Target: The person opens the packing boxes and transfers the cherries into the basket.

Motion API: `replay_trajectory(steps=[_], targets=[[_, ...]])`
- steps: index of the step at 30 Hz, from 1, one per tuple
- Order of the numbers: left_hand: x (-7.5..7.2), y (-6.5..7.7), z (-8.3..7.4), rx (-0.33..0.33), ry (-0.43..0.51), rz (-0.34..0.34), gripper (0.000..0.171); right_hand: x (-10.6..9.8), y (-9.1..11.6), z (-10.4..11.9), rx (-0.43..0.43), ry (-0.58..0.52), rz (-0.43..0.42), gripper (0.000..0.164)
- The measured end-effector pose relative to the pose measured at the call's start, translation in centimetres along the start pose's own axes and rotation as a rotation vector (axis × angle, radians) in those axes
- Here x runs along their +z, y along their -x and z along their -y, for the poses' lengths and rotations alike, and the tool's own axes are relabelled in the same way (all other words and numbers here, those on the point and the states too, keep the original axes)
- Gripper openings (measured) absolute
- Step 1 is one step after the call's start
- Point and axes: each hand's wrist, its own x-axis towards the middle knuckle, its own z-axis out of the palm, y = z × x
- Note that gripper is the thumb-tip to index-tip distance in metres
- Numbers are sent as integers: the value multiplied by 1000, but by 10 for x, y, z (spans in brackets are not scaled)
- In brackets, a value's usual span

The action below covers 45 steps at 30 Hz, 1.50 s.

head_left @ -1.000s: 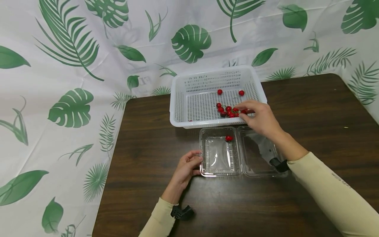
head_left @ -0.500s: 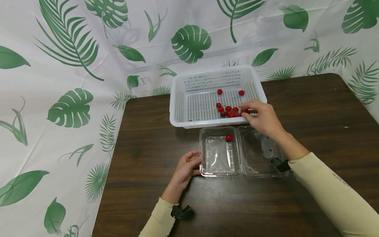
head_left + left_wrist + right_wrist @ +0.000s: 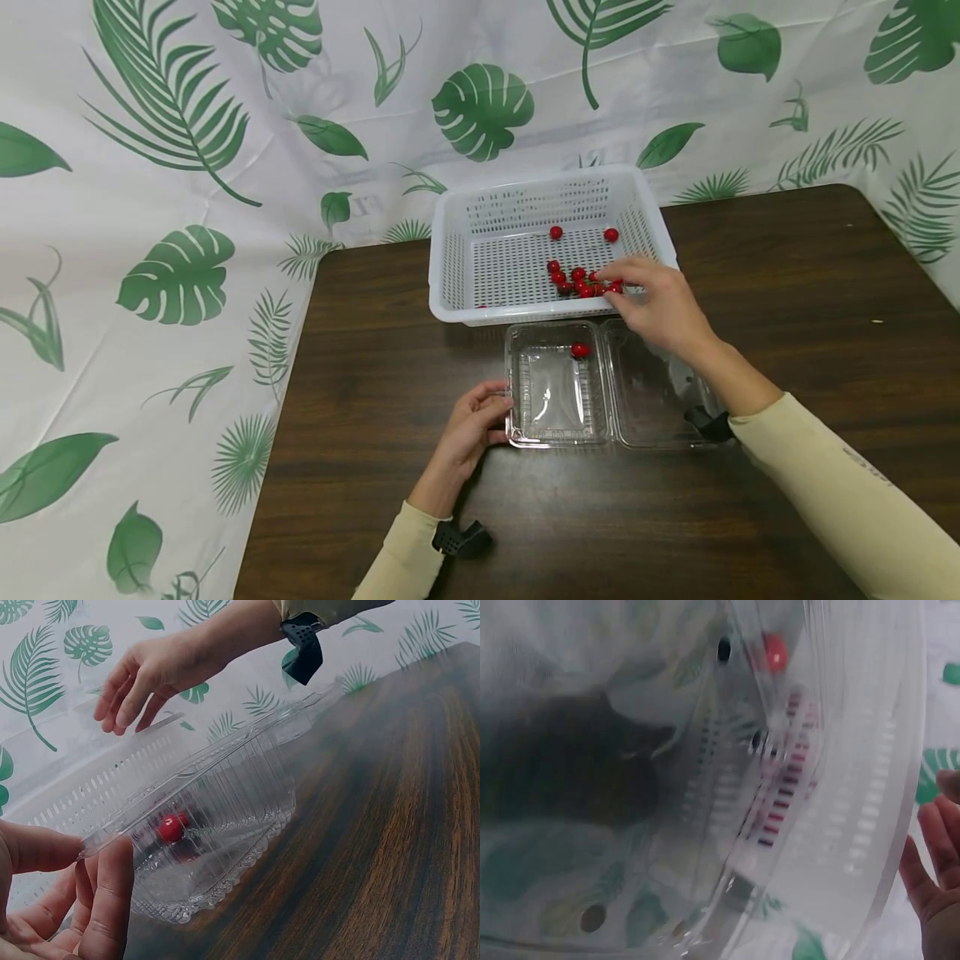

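Note:
My left hand (image 3: 471, 423) pinches the left rim of a clear plastic clamshell box (image 3: 558, 392), thumb above and fingers below, as the left wrist view shows. One cherry tomato (image 3: 580, 351) lies at the far right of its tray half. The lid (image 3: 648, 408) is folded out flat to the right. My right hand (image 3: 660, 304) reaches over the near rim of a white slotted basket (image 3: 480, 313). Its thumb and fingers are parted just above a cluster of cherry tomatoes (image 3: 578, 273), and nothing shows held between them. The hand partly covers the right end of the cluster.
More cherry tomatoes (image 3: 556, 232) lie loose towards the back of the basket. Everything stands on a dark wooden table (image 3: 360, 350). A leaf-printed white sheet (image 3: 285, 167) hangs behind and at the left.
My right hand has shifted slightly left over the tomatoes, its fingertips moving from the cluster's right end towards its middle. The left hand and clamshell box stay put.

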Motion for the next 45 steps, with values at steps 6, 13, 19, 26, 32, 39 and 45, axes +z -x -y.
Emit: replay_trajectory(steps=[6,13,19,26,32,39,45], targets=[[0,-1,1,1,3,-2,38,15,7,18,-232,-19,70,28],[0,0,-1,-4,0,1,38,38,18,31,-444,147,314,27],[-1,-1,0,-15,-5,-1,38,54,28,34,-402,311,531,28],[0,-1,0,-5,-8,-1,38,67,32,29,-377,490,626,27],[0,-1,1,-13,0,-12,38,69,30,31,-326,530,706,31],[-1,-1,1,-8,-4,-7,39,68,26,31,-314,513,714,31],[-1,0,2,-4,8,1,39,69,25,30,-313,513,708,29]])
